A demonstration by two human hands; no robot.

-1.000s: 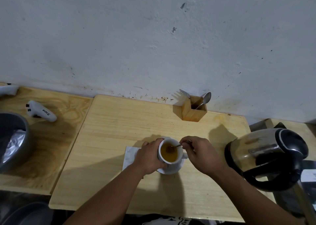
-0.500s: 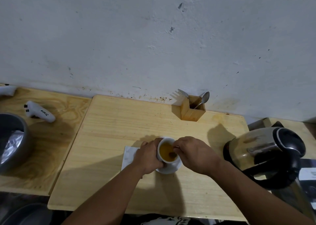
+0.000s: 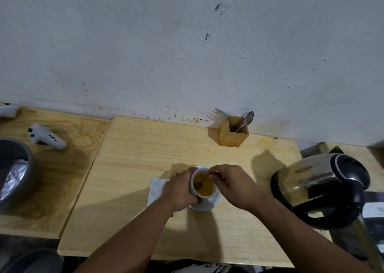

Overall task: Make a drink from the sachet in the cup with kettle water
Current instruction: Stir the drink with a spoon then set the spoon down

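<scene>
The small white ceramic cup (image 3: pixel 202 182) on its white saucer (image 3: pixel 207 204) mid-table already holds amber drink, the left hand (image 3: pixel 179 188) wrapped round it, the right hand (image 3: pixel 230 184) pinching a thin stirrer, so seemingly only stirring remains, the steel-and-black kettle (image 3: pixel 320 187) standing aside.

Two bare forearms, left hand (image 3: pixel 180 189) and right hand (image 3: pixel 234 186) ungloved, no sleeves or jewellery

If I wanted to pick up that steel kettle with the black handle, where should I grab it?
Take the steel kettle by its black handle, probably coming from the near right. The handle arches over the kettle's near right side, facing away from the white cup and both hands, so that approach looks unobstructed. The shiny body may be hot, so avoid it.
</scene>
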